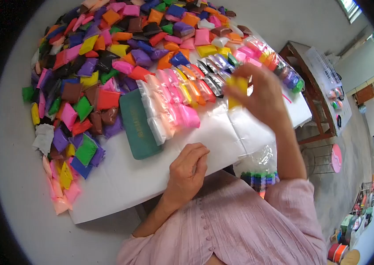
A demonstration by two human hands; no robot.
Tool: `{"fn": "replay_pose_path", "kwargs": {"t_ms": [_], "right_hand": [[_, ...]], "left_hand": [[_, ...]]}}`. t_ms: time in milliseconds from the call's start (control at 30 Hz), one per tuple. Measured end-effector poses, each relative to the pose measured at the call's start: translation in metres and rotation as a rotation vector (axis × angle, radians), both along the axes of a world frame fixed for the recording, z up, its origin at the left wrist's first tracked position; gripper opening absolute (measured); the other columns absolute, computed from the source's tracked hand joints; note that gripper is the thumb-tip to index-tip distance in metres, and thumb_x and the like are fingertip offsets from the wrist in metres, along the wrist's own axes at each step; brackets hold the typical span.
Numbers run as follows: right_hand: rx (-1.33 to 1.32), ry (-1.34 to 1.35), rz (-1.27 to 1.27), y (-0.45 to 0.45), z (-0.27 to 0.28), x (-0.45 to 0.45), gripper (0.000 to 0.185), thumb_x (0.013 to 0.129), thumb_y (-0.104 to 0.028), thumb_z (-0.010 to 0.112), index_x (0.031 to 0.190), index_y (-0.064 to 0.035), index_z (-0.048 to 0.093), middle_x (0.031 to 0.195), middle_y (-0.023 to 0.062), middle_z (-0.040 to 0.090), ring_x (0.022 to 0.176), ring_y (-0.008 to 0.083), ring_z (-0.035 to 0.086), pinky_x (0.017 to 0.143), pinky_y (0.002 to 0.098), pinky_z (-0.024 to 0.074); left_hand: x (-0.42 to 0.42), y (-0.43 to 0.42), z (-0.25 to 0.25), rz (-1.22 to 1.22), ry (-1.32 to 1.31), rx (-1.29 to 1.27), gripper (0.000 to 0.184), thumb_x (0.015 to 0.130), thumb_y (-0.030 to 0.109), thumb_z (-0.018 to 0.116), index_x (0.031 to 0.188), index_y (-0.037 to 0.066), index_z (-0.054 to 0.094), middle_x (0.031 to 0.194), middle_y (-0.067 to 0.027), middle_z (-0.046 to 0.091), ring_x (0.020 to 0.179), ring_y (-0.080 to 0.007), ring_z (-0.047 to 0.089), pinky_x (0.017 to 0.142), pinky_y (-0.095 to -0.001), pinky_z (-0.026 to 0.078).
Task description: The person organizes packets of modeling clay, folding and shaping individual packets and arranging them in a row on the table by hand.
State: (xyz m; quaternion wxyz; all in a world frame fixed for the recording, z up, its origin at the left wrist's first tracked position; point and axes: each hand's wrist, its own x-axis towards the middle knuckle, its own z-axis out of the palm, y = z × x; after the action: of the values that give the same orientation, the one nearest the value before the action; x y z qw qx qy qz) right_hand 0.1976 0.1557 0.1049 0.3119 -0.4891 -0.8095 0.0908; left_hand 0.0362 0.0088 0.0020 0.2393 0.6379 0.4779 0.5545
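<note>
My right hand (262, 97) is raised over the right part of the table, blurred by motion, its fingers closed on a small yellow packet (237, 90). Below it and to the left, rows of clear-wrapped packets (173, 95) lie side by side, in peach, pink, yellow, orange, red, black and white. My left hand (188, 170) rests near the table's front edge with its fingers curled in, and nothing shows in it. Left of the rows lies a dark green flat case (138, 126) with faint lettering.
A big heap of coloured packets (103, 57) covers the left and far side of the white table (116, 176). Another wrapped strip (279, 66) lies at the far right. Near my lap is a clear bag (262, 163) of coloured items. A pink-topped stool (336, 158) and wooden table stand right.
</note>
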Motion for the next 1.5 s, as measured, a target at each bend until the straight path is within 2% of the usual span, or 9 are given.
{"fn": "replay_pose_path", "kwargs": {"t_ms": [33,167,400,533,933,1033,1067,1200,1500], "right_hand": [[-0.146,-0.028,-0.046,-0.026,-0.01,0.004,0.035,0.077,-0.034,0.076,0.097,-0.0072,0.065,0.09,0.0164,0.065,0.088,0.0332,0.065,0.077,0.0423,0.0519],[-0.149,-0.159,-0.088,-0.063,-0.067,0.0,0.035,0.079,-0.033,0.076,0.097,-0.0062,0.063,0.095,0.0146,0.061,0.083,0.0321,0.064,0.07,0.0439,0.052],[0.172,-0.167,0.068,-0.094,-0.08,0.017,0.063,0.087,-0.029,0.069,0.136,0.0031,0.046,0.138,0.0204,0.049,0.129,0.035,0.047,0.108,0.0478,0.0352],[0.119,-0.214,0.224,-0.094,-0.102,0.023,0.067,0.089,-0.025,0.066,0.143,0.0054,0.038,0.151,0.0214,0.036,0.143,0.0354,0.032,0.117,0.0473,0.0255],[0.054,-0.18,0.252,-0.093,-0.102,0.03,0.057,0.091,-0.018,0.062,0.142,0.0016,0.043,0.15,0.0217,0.038,0.143,0.037,0.032,0.115,0.0492,0.0273],[-0.135,0.32,0.274,-0.091,-0.092,0.055,0.052,0.091,-0.012,0.059,0.14,-0.0025,0.045,0.15,0.023,0.038,0.143,0.0376,0.032,0.114,0.0488,0.0295],[-0.037,0.297,0.168,-0.091,-0.092,0.061,0.042,0.088,-0.008,0.061,0.128,-0.0033,0.052,0.141,0.0221,0.046,0.133,0.0377,0.043,0.109,0.0466,0.0355],[0.173,0.04,0.149,-0.093,-0.098,0.066,0.026,0.078,-0.009,0.068,0.1,-0.0042,0.055,0.112,0.0151,0.056,0.106,0.0327,0.053,0.103,0.0525,0.0361],[0.31,-0.012,0.21,-0.085,-0.109,0.055,0.02,0.074,-0.004,0.066,0.089,-0.0033,0.053,0.105,0.0098,0.056,0.101,0.0291,0.053,0.106,0.0551,0.0318]], "left_hand": [[0.001,0.001,0.001,0.003,0.019,0.0,0.012,0.088,-0.005,0.06,0.099,-0.002,0.065,0.097,-0.0127,0.066,0.078,-0.0186,0.064,0.066,-0.0282,0.052],[0.004,0.001,0.001,0.014,0.108,0.016,0.013,0.088,-0.004,0.06,0.1,-0.002,0.065,0.099,-0.0122,0.065,0.077,-0.0188,0.064,0.065,-0.0279,0.051],[0.004,-0.003,-0.006,0.056,0.141,0.04,0.013,0.089,-0.004,0.061,0.101,-0.001,0.066,0.101,-0.0106,0.066,0.077,-0.0159,0.063,0.062,-0.0258,0.05],[0.007,-0.002,-0.003,0.079,0.19,0.048,0.013,0.089,-0.004,0.061,0.101,-0.001,0.066,0.1,-0.0099,0.066,0.076,-0.0148,0.062,0.06,-0.0254,0.049],[0.015,0.002,0.002,0.1,0.26,-0.019,0.019,0.087,-0.001,0.063,0.106,0.0,0.063,0.094,-0.0113,0.059,0.077,-0.0192,0.059,0.067,-0.0299,0.048],[0.022,0.004,0.01,0.122,0.422,-0.037,0.025,0.084,0.003,0.067,0.108,-0.001,0.061,0.092,-0.0131,0.055,0.078,-0.0246,0.057,0.071,-0.035,0.048],[0.025,0.005,0.009,0.124,0.457,-0.007,0.026,0.083,0.005,0.068,0.107,0.0,0.06,0.091,-0.0135,0.054,0.079,-0.0265,0.057,0.072,-0.0367,0.048],[0.041,0.012,0.004,0.148,0.607,0.069,0.023,0.082,0.011,0.071,0.099,0.001,0.059,0.09,-0.0143,0.053,0.082,-0.0317,0.056,0.073,-0.0416,0.046],[0.042,0.019,-0.008,0.116,0.692,0.153,0.01,0.081,0.002,0.064,0.087,0.002,0.056,0.083,-0.0141,0.05,0.079,-0.0333,0.053,0.072,-0.0436,0.044]]}}
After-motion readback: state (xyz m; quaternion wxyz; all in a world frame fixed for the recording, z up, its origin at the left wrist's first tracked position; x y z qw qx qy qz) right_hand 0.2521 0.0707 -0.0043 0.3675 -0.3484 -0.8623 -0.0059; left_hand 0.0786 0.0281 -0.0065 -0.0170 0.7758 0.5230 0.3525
